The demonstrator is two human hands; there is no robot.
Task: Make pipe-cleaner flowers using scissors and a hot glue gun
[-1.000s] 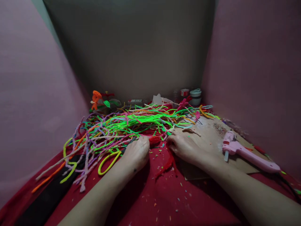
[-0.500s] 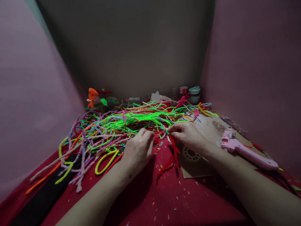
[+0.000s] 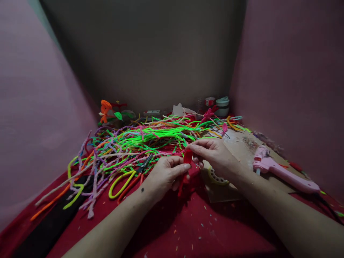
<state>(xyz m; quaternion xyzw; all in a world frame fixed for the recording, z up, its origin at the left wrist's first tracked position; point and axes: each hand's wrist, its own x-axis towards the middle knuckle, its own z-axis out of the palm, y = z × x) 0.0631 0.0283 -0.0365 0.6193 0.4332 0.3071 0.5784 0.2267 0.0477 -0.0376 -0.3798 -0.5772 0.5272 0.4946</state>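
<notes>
Between the fingertips of both hands stands a fuzzy red pipe cleaner piece [image 3: 188, 157], with more red strands hanging below it. My left hand [image 3: 168, 172] pinches it from the left, thumb in front. At its upper end, my right hand [image 3: 215, 156] closes thumb and index finger on it, and the exact grip is partly hidden. Left of my left hand lie scissors [image 3: 144, 164] with dark blades and looped yellow and red handles. Behind both hands spreads a tangled heap of pipe cleaners [image 3: 163, 134], mostly bright green, with pink, purple, white and orange ones.
A pink hot glue gun [image 3: 287, 175] rests on cardboard [image 3: 224, 195] at the right. Partly under my right forearm is a pale ring with holes [image 3: 217, 178]. Orange pipe-cleaner flowers [image 3: 105, 107] and a lidded cup [image 3: 222, 106] stand at the back. Scraps dot the red cloth [image 3: 215, 229].
My hands have come together, and the red piece is now raised between them. My left hand has shifted right and down, uncovering the scissors' blades.
</notes>
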